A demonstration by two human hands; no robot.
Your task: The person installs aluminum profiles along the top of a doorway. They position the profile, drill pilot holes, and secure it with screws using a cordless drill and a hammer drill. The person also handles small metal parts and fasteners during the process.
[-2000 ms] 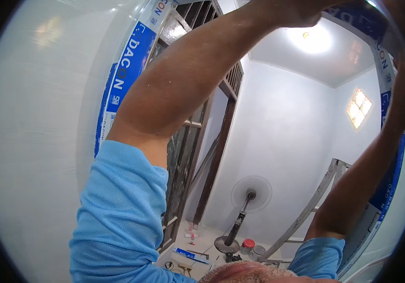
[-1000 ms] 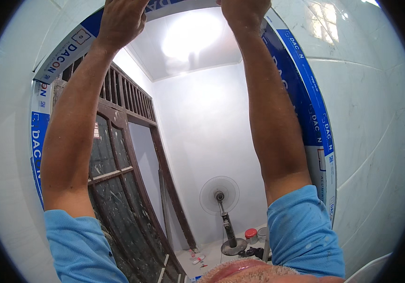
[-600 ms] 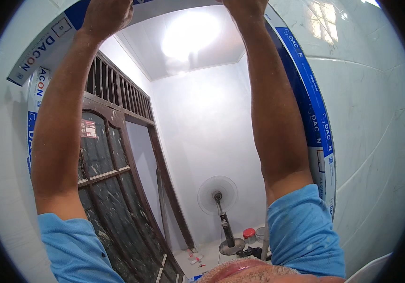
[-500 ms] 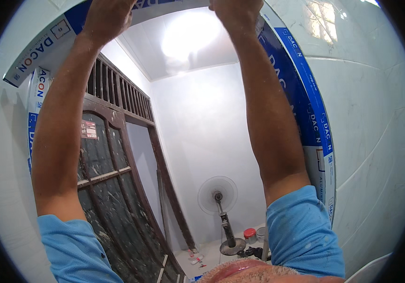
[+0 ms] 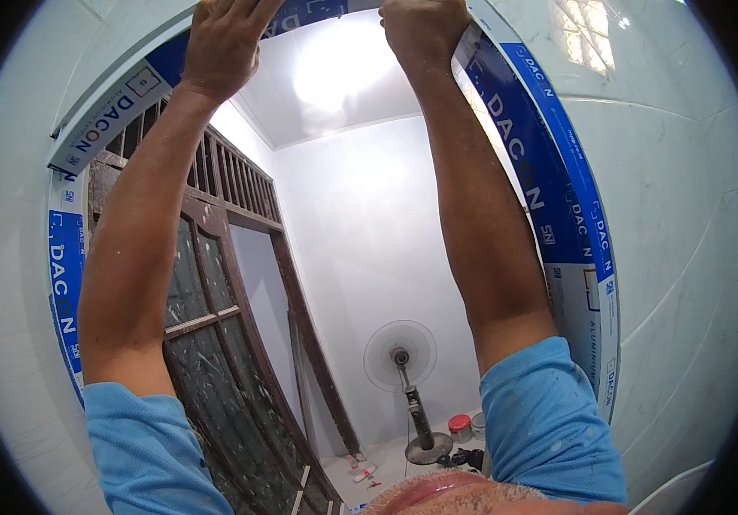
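Overhead, my left hand (image 5: 223,51) is at an aluminium frame profile (image 5: 120,107) wrapped in white and blue film, its fingers bent over the piece and partly cut off by the upper edge. My right hand (image 5: 425,34) is closed like a fist at the right part of the same profile, near the upper corner; its fingertips are hidden. The profile's left end sits over the top of a left upright profile (image 5: 64,266) in the same film. On the right, another filmed upright (image 5: 579,172) stands along the wall, partly behind my right forearm.
Pale marbled wall panels (image 5: 652,180) flank the opening on both sides. Beyond it lean a brown wooden door (image 5: 214,343) with spattered glass and a barred vent frame (image 5: 231,172). A standing fan (image 5: 400,356), a red-lidded tub (image 5: 460,425) and dark items are on the floor.
The top profile's left end has shifted right and slightly down, showing more of the left upright. My left hand has moved right with it; my right hand has shifted slightly.
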